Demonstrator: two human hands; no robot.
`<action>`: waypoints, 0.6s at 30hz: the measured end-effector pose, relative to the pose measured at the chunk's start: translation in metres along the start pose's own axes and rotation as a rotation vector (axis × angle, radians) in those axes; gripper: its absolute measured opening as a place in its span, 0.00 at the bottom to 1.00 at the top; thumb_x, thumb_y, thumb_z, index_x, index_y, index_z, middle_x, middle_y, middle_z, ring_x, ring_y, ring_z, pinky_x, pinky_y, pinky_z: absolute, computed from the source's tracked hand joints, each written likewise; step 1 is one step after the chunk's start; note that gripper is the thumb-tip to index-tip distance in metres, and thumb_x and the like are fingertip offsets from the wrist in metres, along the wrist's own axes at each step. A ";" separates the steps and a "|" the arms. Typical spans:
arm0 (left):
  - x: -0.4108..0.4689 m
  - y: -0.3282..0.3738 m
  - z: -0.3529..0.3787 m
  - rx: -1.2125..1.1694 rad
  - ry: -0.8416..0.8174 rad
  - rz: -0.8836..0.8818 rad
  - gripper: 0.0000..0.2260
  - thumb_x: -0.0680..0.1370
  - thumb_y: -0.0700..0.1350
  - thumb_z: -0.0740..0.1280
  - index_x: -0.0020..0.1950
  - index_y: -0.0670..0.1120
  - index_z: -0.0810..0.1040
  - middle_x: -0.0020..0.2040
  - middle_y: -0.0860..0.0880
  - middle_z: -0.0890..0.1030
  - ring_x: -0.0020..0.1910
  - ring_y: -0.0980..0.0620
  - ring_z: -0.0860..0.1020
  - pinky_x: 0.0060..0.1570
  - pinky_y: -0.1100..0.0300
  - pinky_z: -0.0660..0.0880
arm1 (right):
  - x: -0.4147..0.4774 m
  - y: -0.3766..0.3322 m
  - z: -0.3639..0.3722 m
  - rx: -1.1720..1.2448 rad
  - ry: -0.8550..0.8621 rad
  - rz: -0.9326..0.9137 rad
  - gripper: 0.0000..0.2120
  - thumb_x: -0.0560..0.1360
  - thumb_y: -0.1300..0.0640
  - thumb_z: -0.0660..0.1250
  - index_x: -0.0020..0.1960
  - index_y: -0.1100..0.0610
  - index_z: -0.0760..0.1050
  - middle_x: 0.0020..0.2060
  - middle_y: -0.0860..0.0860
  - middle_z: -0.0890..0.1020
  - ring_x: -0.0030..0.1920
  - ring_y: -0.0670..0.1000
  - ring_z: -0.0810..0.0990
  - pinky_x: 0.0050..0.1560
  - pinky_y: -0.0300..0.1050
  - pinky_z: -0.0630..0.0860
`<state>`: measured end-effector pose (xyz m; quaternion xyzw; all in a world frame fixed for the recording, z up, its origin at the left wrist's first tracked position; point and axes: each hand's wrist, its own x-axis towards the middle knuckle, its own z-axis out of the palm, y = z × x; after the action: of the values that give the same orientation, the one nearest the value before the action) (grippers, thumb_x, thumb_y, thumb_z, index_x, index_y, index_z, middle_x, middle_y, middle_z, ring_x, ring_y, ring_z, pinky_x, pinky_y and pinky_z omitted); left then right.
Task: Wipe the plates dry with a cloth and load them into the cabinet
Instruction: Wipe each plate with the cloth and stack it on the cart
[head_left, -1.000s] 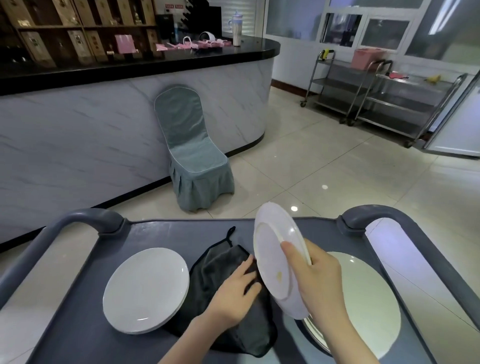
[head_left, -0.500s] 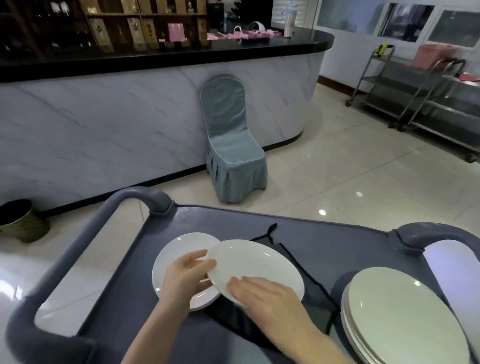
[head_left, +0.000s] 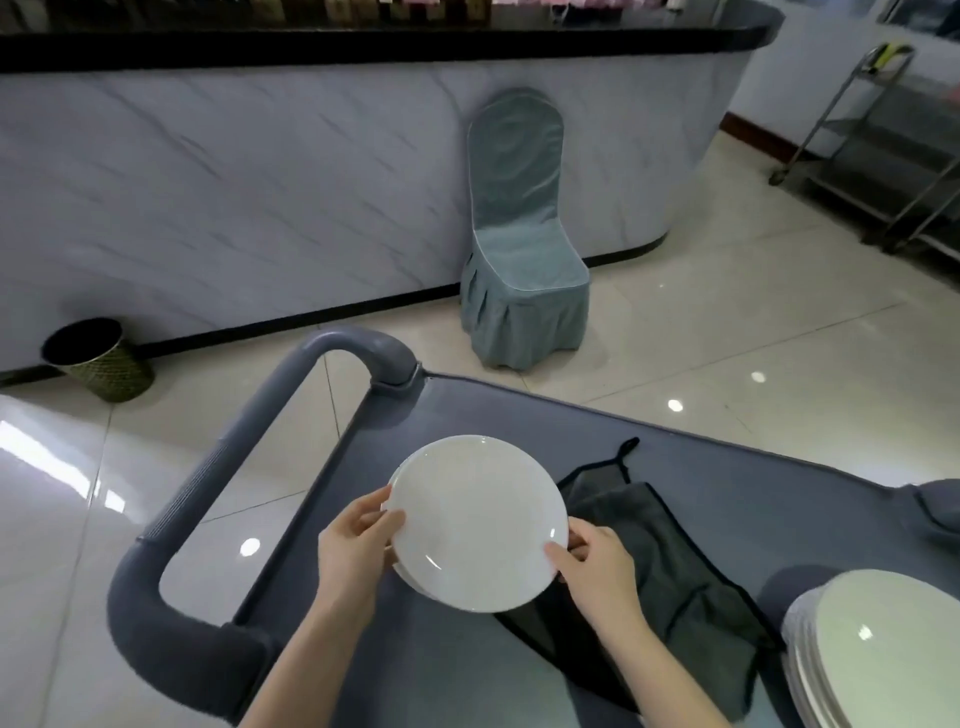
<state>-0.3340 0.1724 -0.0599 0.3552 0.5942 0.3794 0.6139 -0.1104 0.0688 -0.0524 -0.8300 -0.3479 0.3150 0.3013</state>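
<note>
A white plate (head_left: 475, 519) lies face up on the left plate stack on the grey cart top (head_left: 727, 493). My left hand (head_left: 353, 545) grips its left rim, thumb on top and fingers under. My right hand (head_left: 597, 566) holds the right rim in the same way. A dark grey cloth (head_left: 654, 566) is spread flat on the cart just right of the plate, with neither hand on it. A taller stack of white plates (head_left: 883, 644) stands at the cart's right end.
The cart's grey tubular handle (head_left: 218, 478) loops at the left. A blue-covered chair (head_left: 519, 249) stands against the marble counter (head_left: 260, 182) ahead. A dark waste bin (head_left: 98, 358) sits on the tiled floor at left. Steel trolleys (head_left: 883, 156) stand at the far right.
The plate, held upright over the cloth a second ago, was laid flat and carried left onto the left stack. My left hand left the cloth and took the plate's rim. The view swung left.
</note>
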 end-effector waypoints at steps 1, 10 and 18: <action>0.005 -0.001 -0.002 0.033 -0.003 0.011 0.13 0.74 0.35 0.70 0.53 0.51 0.84 0.43 0.47 0.87 0.44 0.47 0.85 0.36 0.61 0.80 | 0.003 -0.001 0.007 0.029 0.011 0.012 0.07 0.76 0.60 0.70 0.50 0.49 0.80 0.48 0.51 0.76 0.42 0.48 0.79 0.46 0.39 0.77; 0.037 -0.005 -0.015 0.337 -0.041 0.144 0.17 0.73 0.35 0.70 0.46 0.59 0.84 0.45 0.57 0.86 0.44 0.60 0.83 0.51 0.58 0.79 | 0.019 0.000 0.040 0.025 0.092 0.052 0.09 0.75 0.63 0.70 0.54 0.57 0.82 0.45 0.54 0.75 0.42 0.53 0.77 0.43 0.40 0.70; 0.040 -0.020 -0.014 0.487 0.020 0.217 0.16 0.75 0.36 0.70 0.58 0.51 0.83 0.52 0.53 0.80 0.45 0.60 0.80 0.45 0.74 0.71 | 0.024 0.007 0.043 0.032 0.090 0.034 0.15 0.76 0.62 0.69 0.61 0.52 0.81 0.44 0.52 0.74 0.42 0.50 0.77 0.45 0.38 0.70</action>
<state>-0.3474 0.1987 -0.0965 0.5502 0.6325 0.2922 0.4602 -0.1262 0.0954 -0.0913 -0.8443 -0.3147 0.2880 0.3244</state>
